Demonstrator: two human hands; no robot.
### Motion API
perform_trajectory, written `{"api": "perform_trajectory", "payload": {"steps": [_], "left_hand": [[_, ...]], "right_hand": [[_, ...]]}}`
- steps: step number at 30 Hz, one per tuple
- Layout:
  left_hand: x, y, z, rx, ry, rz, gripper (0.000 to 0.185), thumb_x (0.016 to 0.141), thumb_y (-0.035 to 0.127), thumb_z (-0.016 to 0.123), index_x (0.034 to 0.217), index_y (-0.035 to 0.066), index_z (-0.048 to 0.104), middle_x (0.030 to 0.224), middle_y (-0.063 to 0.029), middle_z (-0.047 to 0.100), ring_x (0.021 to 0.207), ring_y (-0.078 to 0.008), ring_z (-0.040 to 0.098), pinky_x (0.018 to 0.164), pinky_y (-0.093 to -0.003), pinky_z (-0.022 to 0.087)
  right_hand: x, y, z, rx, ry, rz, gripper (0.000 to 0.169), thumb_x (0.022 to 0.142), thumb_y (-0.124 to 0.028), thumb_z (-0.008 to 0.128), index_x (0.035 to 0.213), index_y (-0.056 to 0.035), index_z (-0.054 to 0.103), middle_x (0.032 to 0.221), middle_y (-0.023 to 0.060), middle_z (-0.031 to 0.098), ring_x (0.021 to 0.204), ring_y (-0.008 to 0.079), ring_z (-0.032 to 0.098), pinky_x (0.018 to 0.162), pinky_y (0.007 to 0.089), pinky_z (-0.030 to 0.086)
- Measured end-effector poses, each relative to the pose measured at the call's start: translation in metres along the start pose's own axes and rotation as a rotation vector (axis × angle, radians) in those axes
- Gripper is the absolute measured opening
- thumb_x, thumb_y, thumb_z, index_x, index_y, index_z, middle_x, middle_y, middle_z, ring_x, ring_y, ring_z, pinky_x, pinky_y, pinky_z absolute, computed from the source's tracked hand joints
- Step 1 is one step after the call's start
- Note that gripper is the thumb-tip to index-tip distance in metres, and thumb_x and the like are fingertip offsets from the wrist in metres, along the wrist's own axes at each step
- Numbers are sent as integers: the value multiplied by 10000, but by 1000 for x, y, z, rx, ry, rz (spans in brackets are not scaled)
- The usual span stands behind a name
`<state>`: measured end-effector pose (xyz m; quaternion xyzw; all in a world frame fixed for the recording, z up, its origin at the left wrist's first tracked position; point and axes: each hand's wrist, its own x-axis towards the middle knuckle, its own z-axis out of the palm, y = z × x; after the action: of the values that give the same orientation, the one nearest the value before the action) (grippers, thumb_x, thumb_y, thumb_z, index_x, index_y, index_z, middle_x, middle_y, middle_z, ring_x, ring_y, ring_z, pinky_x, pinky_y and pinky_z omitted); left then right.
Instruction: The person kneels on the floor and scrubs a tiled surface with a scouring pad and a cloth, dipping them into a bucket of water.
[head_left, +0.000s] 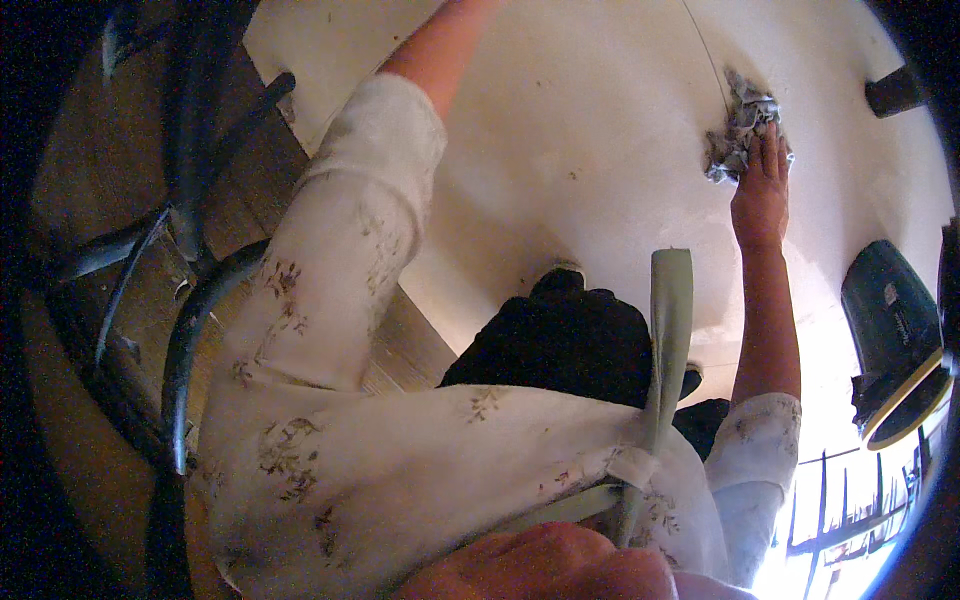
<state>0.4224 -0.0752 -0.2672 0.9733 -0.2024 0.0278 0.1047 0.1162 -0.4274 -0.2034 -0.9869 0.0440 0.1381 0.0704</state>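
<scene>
My right hand (766, 172) presses flat on a crumpled grey cloth (750, 120), fingers stretched over its near side. The cloth lies on the pale floor (540, 202) at the upper right, and some dirt shows around its rim. My left forearm (435, 52) reaches up past the top of the picture, so that hand is out of view. Both sleeves belong to a whitish garment (390, 450) with a brown leaf print. A pale green strap (671, 322) hangs from the garment between my arms.
Dark metal tube legs (180, 360) stand on the wood-patterned floor (247, 172) at the left. A dark boot (889, 315) with a yellow-edged sole lies at the right. Above it is a dark, rounded object (896, 91). A thin dark line (705, 45) runs to the cloth. Barred brightness (847, 510) fills the lower right.
</scene>
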Motion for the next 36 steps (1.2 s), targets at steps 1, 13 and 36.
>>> {"api": "perform_trajectory", "payload": {"steps": [1,13,36], "left_hand": [[-9,5,-16,-10,19,50,388,879,54,518,1260,4,568,1284,-207,555,1151,-395,538,999,-444,438],[-24,-66,-16,27,-23,174,367,873,65,492,1217,-28,583,1189,-245,599,1137,-383,557,1001,-417,441],[5,-38,17,-141,-59,-37,492,843,46,550,1330,2,507,1381,-226,480,1257,-379,464,1070,-417,376]], "right_hand": [[3,-2,-11,6,19,-4,521,868,30,515,1384,-18,460,1572,94,256,1431,327,271,1180,400,269],[9,-9,-5,38,15,-27,564,839,40,570,1389,-6,451,1576,112,242,1434,342,260,1166,401,300],[14,8,3,-7,16,-85,573,842,18,561,1401,-11,438,1572,126,248,1430,355,261,1167,412,292]]}}
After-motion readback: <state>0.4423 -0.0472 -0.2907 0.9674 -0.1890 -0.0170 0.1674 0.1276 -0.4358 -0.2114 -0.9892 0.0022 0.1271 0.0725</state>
